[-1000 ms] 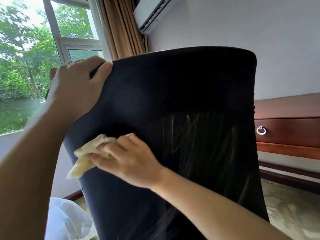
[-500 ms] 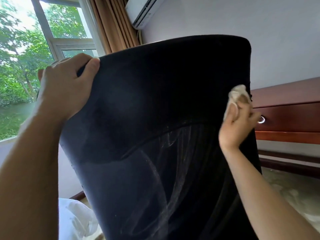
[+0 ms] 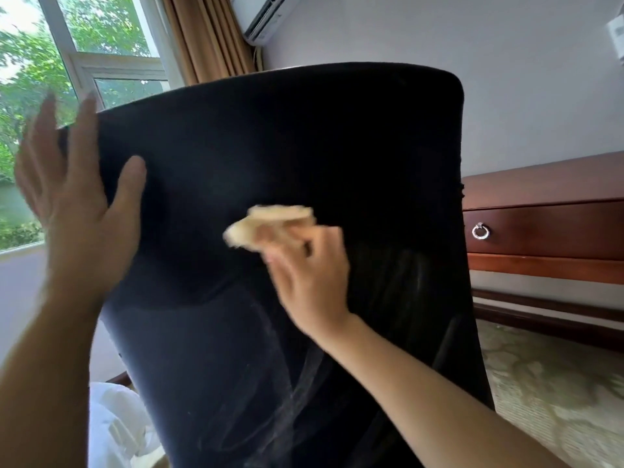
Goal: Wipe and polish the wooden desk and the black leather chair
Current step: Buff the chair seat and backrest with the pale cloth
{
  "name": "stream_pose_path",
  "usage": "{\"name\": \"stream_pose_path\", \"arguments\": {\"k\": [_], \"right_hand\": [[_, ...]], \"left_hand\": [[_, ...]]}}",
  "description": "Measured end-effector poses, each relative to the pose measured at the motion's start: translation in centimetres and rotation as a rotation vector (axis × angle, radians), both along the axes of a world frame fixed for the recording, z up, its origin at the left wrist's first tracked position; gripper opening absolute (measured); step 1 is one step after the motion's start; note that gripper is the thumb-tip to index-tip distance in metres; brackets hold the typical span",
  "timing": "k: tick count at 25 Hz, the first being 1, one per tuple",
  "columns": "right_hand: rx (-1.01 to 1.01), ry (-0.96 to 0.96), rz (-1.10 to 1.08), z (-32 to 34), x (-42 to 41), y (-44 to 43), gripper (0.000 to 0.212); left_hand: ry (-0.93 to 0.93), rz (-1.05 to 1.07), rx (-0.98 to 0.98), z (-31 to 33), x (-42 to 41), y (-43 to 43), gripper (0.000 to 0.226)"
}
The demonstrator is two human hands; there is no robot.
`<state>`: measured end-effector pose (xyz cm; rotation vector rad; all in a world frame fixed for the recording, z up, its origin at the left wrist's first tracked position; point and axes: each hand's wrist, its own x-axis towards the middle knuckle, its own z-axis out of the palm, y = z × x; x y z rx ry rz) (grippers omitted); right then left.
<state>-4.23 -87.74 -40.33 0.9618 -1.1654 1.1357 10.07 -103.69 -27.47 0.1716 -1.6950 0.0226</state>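
Note:
The back of the black leather chair (image 3: 337, 146) fills the middle of the view, with pale wipe streaks on its lower part. My right hand (image 3: 307, 275) grips a crumpled beige cloth (image 3: 266, 224) against the middle of the chair back. My left hand (image 3: 74, 204) is at the chair's upper left corner with its fingers spread straight; the thumb lies on the leather and the fingers stand up past the edge. The wooden desk (image 3: 547, 184) stands to the right behind the chair, with a drawer and a ring pull (image 3: 480, 231).
A window (image 3: 101, 55) and a tan curtain (image 3: 206, 38) are at the upper left, with an air conditioner (image 3: 266, 18) on the wall. Something white (image 3: 114, 430) lies low at the left. Patterned carpet (image 3: 557, 393) covers the floor at the right.
My right hand swept the cloth from the chair's left side to its right edge and has come back to the middle. My left hand has let go of the top corner and spread its fingers.

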Motion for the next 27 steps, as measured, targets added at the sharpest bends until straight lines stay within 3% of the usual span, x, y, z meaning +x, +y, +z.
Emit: {"name": "stream_pose_path", "arguments": {"k": [3, 7, 10, 13, 17, 20, 22, 24, 27], "right_hand": [[0.349, 0.359, -0.065, -2.4, 2.5, -3.3, 0.023], [0.692, 0.863, -0.057, -8.0, 2.2, -3.6, 0.032], [0.834, 1.039, -0.033, -7.0, 0.8, -1.7, 0.042], [0.777, 1.152, -0.128, -2.5, 0.6, -1.9, 0.031], [0.413, 1.073, -0.209, 6.4, 1.9, -3.6, 0.019], [0.155, 0.756, -0.295, 9.6, 3.7, -4.7, 0.011], [0.069, 0.586, -0.236, 7.0, 4.7, -5.6, 0.01], [0.114, 0.526, -0.158, 1.4, 5.2, -5.9, 0.01], [0.398, 0.577, -0.036, -8.4, 5.0, -5.1, 0.012]], "left_hand": [[0.166, -0.005, 0.448, -6.7, 1.0, -1.8, 0.079], [0.31, -0.47, 1.123, -15.3, 1.7, 1.8, 0.045], [0.324, -0.511, 1.26, -18.4, 2.6, 2.7, 0.041], [0.322, -0.572, 1.234, -19.3, 2.8, 2.7, 0.036], [0.258, -0.69, 1.2, -19.4, 2.9, 2.3, 0.061], [0.25, -0.642, 1.192, -20.8, 3.1, 1.2, 0.045], [0.225, -0.567, 1.192, -22.0, 3.1, 1.0, 0.029], [0.211, -0.537, 1.193, -22.9, 3.3, 1.1, 0.03], [0.238, -0.542, 1.195, -22.8, 3.5, 1.3, 0.035]]}}
